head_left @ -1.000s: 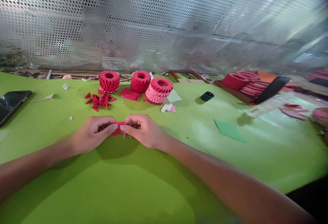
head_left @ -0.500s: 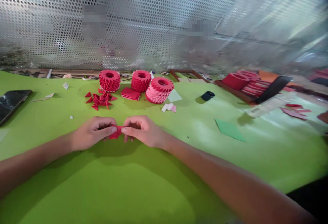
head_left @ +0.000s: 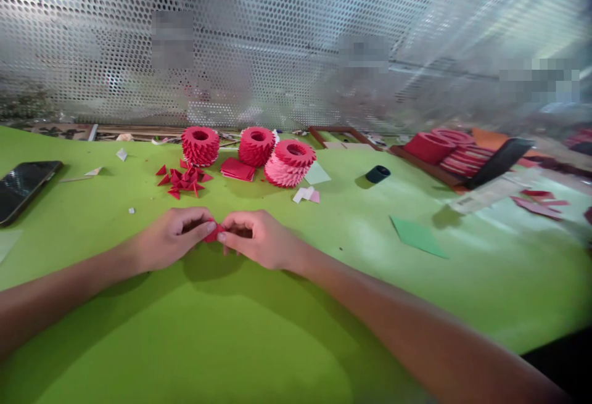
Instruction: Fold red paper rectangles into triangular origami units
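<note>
A small folded piece of red paper (head_left: 213, 232) is pinched between both hands, above the green table. My left hand (head_left: 178, 237) has its thumb on top of the paper's left side, fingers curled behind. At the right side, my right hand (head_left: 256, 239) grips it between thumb and fingertips. Much of the paper is hidden by the fingers. Just beyond lie a heap of red folded paper triangles (head_left: 184, 179) and a stack of red paper slips (head_left: 237, 169). Behind these stand red modular-paper rings (head_left: 200, 146), and one ring (head_left: 290, 163) has pink lower layers.
A phone (head_left: 28, 191) lies at the far left. To the right are a dark cylinder (head_left: 378, 174), a green paper sheet (head_left: 419, 237) and a tray (head_left: 428, 169) with red rolls. White and pink scraps (head_left: 306, 194) lie mid-table. A perforated metal screen (head_left: 277, 40) rises behind.
The red paper has turned and folded smaller between the fingers, so less of it shows. My hands have drawn slightly closer together. The view has shifted a little.
</note>
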The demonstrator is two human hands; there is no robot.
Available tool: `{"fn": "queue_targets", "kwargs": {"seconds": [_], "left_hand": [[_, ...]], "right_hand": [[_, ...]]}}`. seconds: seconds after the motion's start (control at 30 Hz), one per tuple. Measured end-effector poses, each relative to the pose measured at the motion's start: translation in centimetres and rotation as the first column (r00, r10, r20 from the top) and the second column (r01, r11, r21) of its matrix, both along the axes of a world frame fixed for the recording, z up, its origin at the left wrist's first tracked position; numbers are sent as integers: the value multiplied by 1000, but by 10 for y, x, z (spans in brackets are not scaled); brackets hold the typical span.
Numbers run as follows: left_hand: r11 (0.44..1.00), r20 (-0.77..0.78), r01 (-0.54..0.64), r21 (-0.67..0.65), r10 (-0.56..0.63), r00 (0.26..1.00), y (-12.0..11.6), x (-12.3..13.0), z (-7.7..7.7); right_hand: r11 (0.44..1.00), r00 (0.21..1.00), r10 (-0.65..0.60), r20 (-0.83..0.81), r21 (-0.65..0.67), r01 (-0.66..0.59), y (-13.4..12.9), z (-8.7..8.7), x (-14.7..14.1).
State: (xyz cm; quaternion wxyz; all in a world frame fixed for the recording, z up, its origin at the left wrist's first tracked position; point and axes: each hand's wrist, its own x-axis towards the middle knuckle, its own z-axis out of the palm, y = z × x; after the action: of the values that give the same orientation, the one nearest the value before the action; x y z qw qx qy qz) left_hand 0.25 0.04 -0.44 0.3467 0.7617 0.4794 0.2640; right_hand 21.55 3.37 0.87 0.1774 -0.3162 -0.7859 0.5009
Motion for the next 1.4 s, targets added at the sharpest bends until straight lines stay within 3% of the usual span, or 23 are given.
{"fn": "queue_targets", "kwargs": {"seconds": [0.57,0.8,1.03,1.23,1.33,1.4], "left_hand": [[989,-172,-3,146,28,985,-2,3,-2],[987,-147,46,155,-23,989,-2,3,-2],[997,-79,25,69,-20,997,0,3,0],[997,-76,23,79,-17,997,1,7,-4],[999,-66,-34,35,37,997,4,5,10],[992,-48,-124,24,125,991,11,-7,31]], "right_hand": [[992,995,-59,83,116,49,-2,-2,0],[993,990,-27,136,113,12,-2,0,0],[996,985,-50,165,87,36,-1,3,2],[997,984,-1,177,80,-13,1,2,1],[994,978,-17,207,110,-6,5,0,3],[996,970,-26,241,93,3,8,-1,5]]}}
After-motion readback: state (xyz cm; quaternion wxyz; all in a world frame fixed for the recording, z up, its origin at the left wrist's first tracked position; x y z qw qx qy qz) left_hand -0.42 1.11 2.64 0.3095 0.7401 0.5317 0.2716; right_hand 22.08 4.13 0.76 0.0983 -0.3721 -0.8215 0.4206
